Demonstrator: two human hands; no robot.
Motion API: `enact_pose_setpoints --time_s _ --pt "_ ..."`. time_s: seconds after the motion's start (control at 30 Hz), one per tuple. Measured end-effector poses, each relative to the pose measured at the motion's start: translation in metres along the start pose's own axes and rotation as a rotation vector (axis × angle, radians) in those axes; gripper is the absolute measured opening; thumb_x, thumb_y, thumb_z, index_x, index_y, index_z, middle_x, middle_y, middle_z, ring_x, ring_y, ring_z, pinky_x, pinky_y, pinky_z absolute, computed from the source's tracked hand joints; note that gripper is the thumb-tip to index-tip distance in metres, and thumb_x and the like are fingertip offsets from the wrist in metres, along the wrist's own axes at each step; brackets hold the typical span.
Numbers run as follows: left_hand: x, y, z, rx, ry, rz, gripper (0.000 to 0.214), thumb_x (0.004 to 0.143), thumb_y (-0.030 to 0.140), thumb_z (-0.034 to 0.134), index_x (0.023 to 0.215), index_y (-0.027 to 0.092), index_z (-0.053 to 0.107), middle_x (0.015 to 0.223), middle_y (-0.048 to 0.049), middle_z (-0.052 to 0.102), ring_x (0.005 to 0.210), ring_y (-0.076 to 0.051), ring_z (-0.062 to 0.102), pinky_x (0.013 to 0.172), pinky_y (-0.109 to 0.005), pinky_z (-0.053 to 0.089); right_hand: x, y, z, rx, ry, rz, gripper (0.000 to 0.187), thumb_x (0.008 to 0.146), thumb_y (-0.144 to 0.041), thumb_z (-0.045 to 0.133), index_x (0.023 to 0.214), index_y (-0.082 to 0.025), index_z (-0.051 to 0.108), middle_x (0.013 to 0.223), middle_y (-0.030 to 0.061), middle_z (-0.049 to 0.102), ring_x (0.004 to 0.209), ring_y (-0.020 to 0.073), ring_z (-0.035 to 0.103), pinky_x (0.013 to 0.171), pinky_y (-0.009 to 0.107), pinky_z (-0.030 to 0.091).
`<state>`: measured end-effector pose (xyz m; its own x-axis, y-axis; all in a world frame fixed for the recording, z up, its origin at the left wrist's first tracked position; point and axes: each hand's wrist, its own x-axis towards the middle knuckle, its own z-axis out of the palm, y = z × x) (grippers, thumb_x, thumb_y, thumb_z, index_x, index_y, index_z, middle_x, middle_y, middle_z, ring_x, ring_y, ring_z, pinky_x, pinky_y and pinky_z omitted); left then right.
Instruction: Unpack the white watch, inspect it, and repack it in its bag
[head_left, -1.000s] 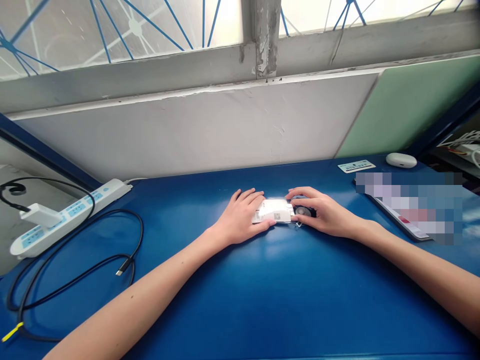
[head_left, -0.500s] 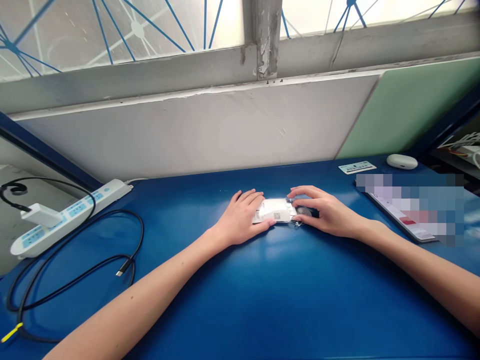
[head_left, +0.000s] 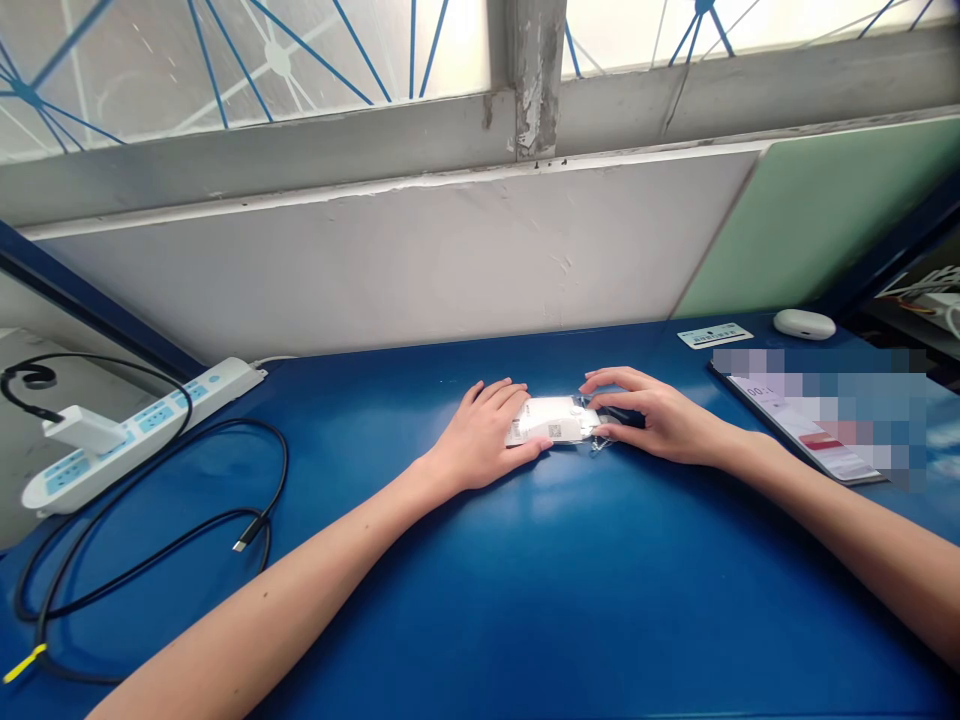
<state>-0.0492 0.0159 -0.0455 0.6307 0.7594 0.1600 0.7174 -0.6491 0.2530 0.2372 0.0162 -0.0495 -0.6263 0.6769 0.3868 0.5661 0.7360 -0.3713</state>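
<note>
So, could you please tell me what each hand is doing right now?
Left hand: holding the white packet by its left end.
Right hand: curled at the packet's right end; whether it grips anything cannot be told.

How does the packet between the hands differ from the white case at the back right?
The packet is straight-edged and printed, while the case is rounded, with no print visible. The packet's right end looks crinkled; the case looks smooth. The left hand partly covers the packet, while no hand touches the case. Both are white and rest on the blue table.
</note>
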Motion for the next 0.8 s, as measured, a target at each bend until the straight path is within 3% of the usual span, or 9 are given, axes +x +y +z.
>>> enact_pose_setpoints --time_s 0.3,0.43,0.63,0.8 --pt "0.000 0.001 0.001 0.018 0.005 -0.014 0.060 0.095 0.056 0.052 0.137 0.013 0.049 0.147 -0.0166 0.051 0.142 -0.031 0.041 0.119 -0.052 0.026 -0.001 0.002 -0.009 -0.120 0.016 0.005 0.013 0.091 -0.032 0.061 0.086 -0.025 0.071 0.118 0.0069 0.072 0.120 0.0313 0.061 0.098 0.051 0.050" --pt "0.001 -0.001 0.001 0.014 0.013 0.002 0.059 0.095 0.056 0.052 0.136 0.013 0.050 0.147 -0.0169 0.051 0.141 -0.031 0.042 0.119 -0.053 0.027 0.000 -0.008 -0.005 -0.153 0.070 0.084 0.014 0.086 -0.037 0.066 0.089 -0.024 0.067 0.117 0.0102 0.070 0.113 0.0316 0.064 0.095 0.050 0.052" --pt "0.001 -0.001 0.002 0.007 0.013 0.027 0.058 0.094 0.055 0.054 0.135 0.014 0.050 0.146 -0.0172 0.052 0.141 -0.034 0.042 0.117 -0.057 0.027 0.000 -0.011 0.012 -0.051 0.054 0.172 0.039 0.084 -0.042 0.069 0.117 -0.021 0.065 0.133 0.0144 0.062 0.120 0.0317 0.060 0.099 0.048 0.053" --pt "0.001 0.000 0.002 -0.007 0.012 0.054 0.062 0.092 0.055 0.058 0.135 0.013 0.050 0.144 -0.0182 0.053 0.140 -0.036 0.041 0.117 -0.055 0.030 0.003 -0.014 0.020 -0.036 0.098 0.206 0.034 0.081 -0.039 0.071 0.110 -0.022 0.069 0.127 0.0132 0.066 0.116 0.0329 0.063 0.097 0.050 0.054"
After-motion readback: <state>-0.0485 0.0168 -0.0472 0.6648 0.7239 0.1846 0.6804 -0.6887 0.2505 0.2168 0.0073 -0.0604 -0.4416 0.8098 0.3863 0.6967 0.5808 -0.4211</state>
